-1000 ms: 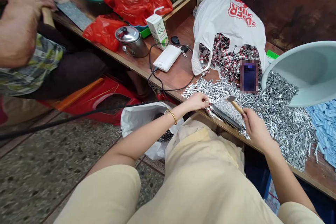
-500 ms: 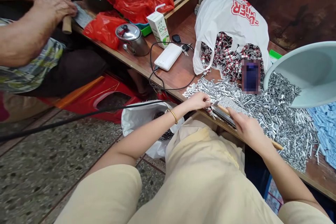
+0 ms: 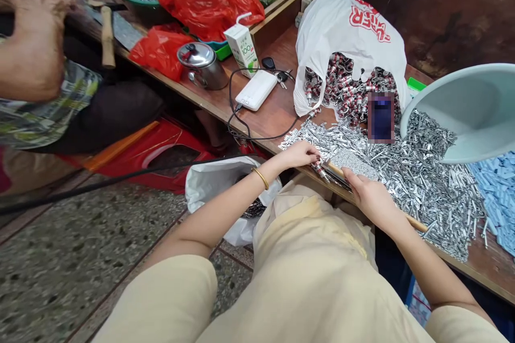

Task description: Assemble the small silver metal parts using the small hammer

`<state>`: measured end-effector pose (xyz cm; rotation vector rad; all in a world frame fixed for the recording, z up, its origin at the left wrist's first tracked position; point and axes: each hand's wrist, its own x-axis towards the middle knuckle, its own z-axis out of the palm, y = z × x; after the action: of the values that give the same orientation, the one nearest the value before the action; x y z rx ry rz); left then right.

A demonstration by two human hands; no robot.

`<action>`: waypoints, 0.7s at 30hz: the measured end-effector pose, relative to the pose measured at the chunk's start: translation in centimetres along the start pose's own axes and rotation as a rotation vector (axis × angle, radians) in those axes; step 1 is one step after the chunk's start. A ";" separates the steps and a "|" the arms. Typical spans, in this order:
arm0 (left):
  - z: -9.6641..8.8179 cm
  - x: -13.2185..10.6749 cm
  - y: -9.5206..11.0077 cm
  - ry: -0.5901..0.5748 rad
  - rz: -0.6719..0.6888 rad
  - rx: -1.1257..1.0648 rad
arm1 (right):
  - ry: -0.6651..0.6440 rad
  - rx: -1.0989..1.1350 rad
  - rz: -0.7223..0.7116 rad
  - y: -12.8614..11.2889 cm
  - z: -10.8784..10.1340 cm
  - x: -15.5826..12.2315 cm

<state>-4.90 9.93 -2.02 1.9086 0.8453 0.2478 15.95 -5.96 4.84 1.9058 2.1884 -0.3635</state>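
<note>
A small piecework workshop: a wooden bench (image 3: 277, 110) heaped with metal parts (image 3: 426, 171), beside a bagful (image 3: 350, 91) of assembled pieces.

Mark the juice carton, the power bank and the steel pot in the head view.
juice carton (image 3: 242, 49), head view, front face of the box.
power bank (image 3: 256, 90), head view, middle of its white top.
steel pot (image 3: 201, 66), head view, edge of the lid.

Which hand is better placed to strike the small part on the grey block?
Probably the right hand: it grips the wooden-handled hammer lying over the grey block, while the left hand pinches the small part.
</note>
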 end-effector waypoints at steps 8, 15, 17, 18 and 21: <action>0.1 0.4 1.2 -0.028 0.036 0.148 | 0.168 0.115 -0.005 0.9 0.1 -0.9; 0.1 0.5 1.5 -0.024 0.032 0.132 | 0.159 0.085 -0.023 0.9 0.4 -0.2; 0.1 0.4 1.3 -0.025 0.039 0.127 | 0.153 0.076 -0.017 1.0 0.5 -0.2; 0.0 0.4 1.1 -0.031 0.045 0.120 | 0.144 0.070 -0.019 1.1 0.6 -0.2; -0.2 0.2 0.3 0.013 0.068 0.060 | 0.193 0.079 -0.019 1.8 1.7 -0.3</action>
<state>-4.66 10.11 -1.72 1.9957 0.8056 0.2796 17.76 -6.58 3.22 2.0401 2.3474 -0.2843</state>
